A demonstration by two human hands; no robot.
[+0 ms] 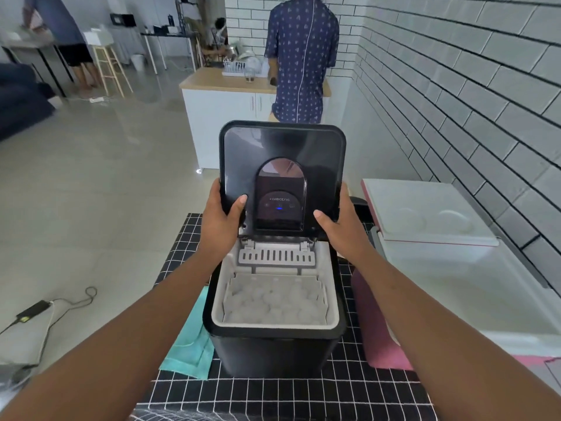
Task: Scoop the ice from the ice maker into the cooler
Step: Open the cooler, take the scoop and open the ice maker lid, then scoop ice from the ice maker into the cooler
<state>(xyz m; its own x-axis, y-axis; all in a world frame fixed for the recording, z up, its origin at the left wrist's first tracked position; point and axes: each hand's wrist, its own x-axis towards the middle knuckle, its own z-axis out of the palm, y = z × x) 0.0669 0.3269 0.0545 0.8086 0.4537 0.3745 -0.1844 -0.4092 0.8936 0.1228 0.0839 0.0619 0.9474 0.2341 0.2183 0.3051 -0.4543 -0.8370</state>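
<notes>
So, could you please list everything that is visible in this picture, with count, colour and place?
ice maker: one, black, on the checked cloth, centre
lid: one, black, raised upright at the back of the ice maker
ice: many pieces, whitish, in the ice maker's basket
cooler: one, white with pink trim, right of the ice maker; its lid stands up
tablecloth: one, black with white grid, under the ice maker
cloth: one, teal, left of the ice maker
pink item: one, between ice maker and cooler; cannot tell what it is
person: one, dark patterned shirt, at the far counter, back turned
second person: one, partly seen, far left
stool: one, pale wood, far left
left hand: holds the lid's left edge
right hand: holds the lid's right edge
</notes>
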